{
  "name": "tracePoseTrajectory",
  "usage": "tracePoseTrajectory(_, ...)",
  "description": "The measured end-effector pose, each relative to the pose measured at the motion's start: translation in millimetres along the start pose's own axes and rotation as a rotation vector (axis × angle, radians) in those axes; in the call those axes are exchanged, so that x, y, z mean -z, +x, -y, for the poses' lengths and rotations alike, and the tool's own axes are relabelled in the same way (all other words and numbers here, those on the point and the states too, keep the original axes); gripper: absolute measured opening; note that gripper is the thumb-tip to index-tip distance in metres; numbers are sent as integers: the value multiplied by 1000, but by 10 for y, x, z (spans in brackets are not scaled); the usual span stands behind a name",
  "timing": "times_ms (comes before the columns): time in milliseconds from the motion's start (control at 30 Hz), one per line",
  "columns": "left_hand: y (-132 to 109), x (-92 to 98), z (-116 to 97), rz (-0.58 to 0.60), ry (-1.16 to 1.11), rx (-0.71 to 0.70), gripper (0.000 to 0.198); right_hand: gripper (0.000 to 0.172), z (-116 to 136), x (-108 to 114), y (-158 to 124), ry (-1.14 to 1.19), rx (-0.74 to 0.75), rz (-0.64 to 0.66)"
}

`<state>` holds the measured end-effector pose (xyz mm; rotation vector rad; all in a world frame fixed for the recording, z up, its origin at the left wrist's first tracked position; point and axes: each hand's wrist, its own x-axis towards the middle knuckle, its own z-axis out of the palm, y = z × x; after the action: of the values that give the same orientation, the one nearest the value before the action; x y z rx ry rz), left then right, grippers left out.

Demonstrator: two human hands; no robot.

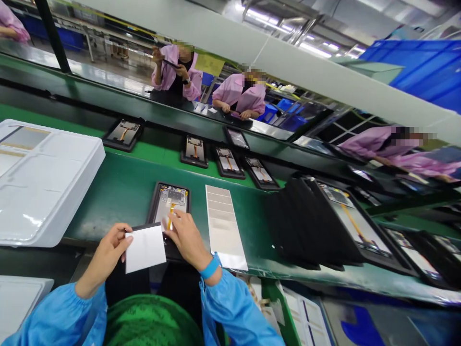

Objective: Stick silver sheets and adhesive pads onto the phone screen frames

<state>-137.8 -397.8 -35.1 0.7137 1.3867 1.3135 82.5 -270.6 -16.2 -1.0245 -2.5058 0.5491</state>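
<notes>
Green conveyor belt point(108, 211) runs at a slant across the head view of a factory line, with two co-workers in pink smocks point(230, 91) seated beyond it. Nearest the person, a black-framed tablet panel point(168, 206) lies flat on the belt, its long axis pointing away from the body, with an orange flex cable point(170, 216) along its middle. The left hand point(106, 259) has a closed grip on the edge of a white sheet point(146, 248), which sits over the panel's near end. The right hand point(185, 239), wearing a blue wristband point(210, 267), rests on that same end; whether its grip is closed on anything, I cannot tell. A long silver-white strip point(223, 226) lies just right of the panel, and a white plastic tray point(46, 182) sits well left.
</notes>
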Motion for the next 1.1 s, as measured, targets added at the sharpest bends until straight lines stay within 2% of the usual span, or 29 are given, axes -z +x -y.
tracePoseTrajectory(67,99,54,-78,24,31,2,38,32,-166,-113,107,-108,70,9)
tracePoseTrajectory(133,209,93,-154,50,56,4,44,16,-307,-219,168,-114,95,0)
tracePoseTrajectory(267,463,85,-235,158,138,0,47,24,-472,-292,275,-53,107,-42)
tracePoseTrajectory(367,635,26,-245,235,220,-4,45,20,-487,-233,397,-22,9,-41)
tracePoseTrajectory(433,713,0,-255,251,257,1,44,19,-469,-182,478,15,-69,-25)
tracePoseTrajectory(600,797,52,-335,234,294,-10,45,37,-506,-131,611,269,-212,-27)
tracePoseTrajectory(700,829,72,-398,246,327,-13,44,38,-574,-150,668,285,-212,-42)
tracePoseTrajectory(833,920,-39,-410,296,344,-6,43,43,-603,-203,772,136,-235,-66)
tracePoseTrajectory(1000,1099,-287,-367,339,342,-24,42,14,-662,-183,856,142,-282,-45)
tracePoseTrajectory(1100,1171,-409,-383,343,354,-41,38,11,-739,-79,765,248,-289,-91)
